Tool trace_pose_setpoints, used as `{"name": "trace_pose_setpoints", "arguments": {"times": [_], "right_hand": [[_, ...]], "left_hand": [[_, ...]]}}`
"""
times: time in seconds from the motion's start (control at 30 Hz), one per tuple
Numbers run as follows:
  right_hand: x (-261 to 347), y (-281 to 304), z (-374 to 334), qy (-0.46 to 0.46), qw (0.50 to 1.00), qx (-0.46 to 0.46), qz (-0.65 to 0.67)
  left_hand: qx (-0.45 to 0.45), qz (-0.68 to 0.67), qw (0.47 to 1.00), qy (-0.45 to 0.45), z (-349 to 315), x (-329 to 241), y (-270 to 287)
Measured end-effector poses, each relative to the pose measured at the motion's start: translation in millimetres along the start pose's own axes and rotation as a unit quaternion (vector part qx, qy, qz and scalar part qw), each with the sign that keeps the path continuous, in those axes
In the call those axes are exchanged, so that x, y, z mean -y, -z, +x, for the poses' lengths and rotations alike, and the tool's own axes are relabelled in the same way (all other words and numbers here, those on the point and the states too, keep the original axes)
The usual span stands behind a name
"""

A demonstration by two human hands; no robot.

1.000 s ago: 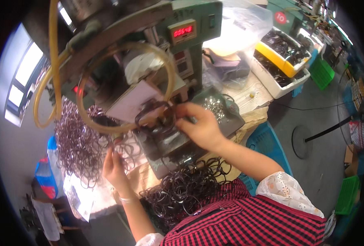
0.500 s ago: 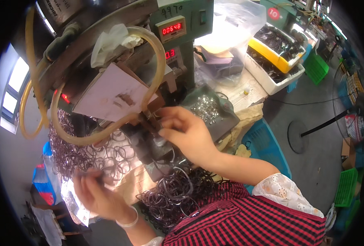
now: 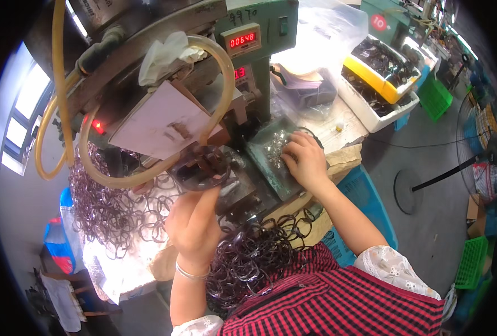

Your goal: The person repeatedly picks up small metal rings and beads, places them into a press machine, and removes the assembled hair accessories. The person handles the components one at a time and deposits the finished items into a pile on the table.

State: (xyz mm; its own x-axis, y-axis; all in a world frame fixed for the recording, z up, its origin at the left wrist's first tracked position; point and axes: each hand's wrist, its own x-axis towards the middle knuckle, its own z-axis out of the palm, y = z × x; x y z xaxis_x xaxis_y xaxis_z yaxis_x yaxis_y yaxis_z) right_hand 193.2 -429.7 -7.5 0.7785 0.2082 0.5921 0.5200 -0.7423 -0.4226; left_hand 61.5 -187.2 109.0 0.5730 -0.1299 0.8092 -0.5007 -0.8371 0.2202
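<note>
My left hand (image 3: 195, 224) reaches up to the press and is closed on a dark, glossy ring (image 3: 184, 176), holding it up by its lower edge at the tooling. A clear hose (image 3: 226, 84) loops just above it. At the grey-green tray (image 3: 282, 187), my right hand (image 3: 307, 159) has its fingers bent down over a pile of small shiny metal pieces (image 3: 274, 147). Whatever sits between those fingertips is too small to make out. More dark rings (image 3: 243, 257) are heaped on my lap, against the red-and-black checked apron (image 3: 327, 297).
A large pile of dark rings (image 3: 100, 201) covers the table's left side. The green machine housing (image 3: 259, 17) carries a red-lit counter (image 3: 242, 39). White and yellow boxes (image 3: 372, 78) of dark parts stand at the far right. A blue basket (image 3: 366, 196) and a fan (image 3: 450, 171) are to the right.
My left hand has moved from the ring pile up to the press, now with a dark ring. My right hand has left the press tooling and moved right to the tray.
</note>
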Motion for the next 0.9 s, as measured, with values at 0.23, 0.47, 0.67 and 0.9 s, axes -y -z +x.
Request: {"name": "trace_pose_setpoints", "arguments": {"times": [0.23, 0.47, 0.67, 0.9], "right_hand": [[8, -4, 13, -0.031, 0.999, -0.013, 0.032], [12, -7, 12, 0.013, 0.993, 0.070, -0.089], [15, 8, 9, 0.040, 0.999, 0.007, 0.008], [17, 7, 19, 0.020, 0.998, -0.039, 0.045]], "left_hand": [[-0.020, 0.005, 1.000, -0.001, 1, 4, -6], [0.066, -0.018, 0.986, 0.153, -79, -48, 7], [0.467, -0.031, 0.828, 0.307, -114, -42, 107], [0.320, 0.002, 0.838, 0.443, -63, 23, 152]]}}
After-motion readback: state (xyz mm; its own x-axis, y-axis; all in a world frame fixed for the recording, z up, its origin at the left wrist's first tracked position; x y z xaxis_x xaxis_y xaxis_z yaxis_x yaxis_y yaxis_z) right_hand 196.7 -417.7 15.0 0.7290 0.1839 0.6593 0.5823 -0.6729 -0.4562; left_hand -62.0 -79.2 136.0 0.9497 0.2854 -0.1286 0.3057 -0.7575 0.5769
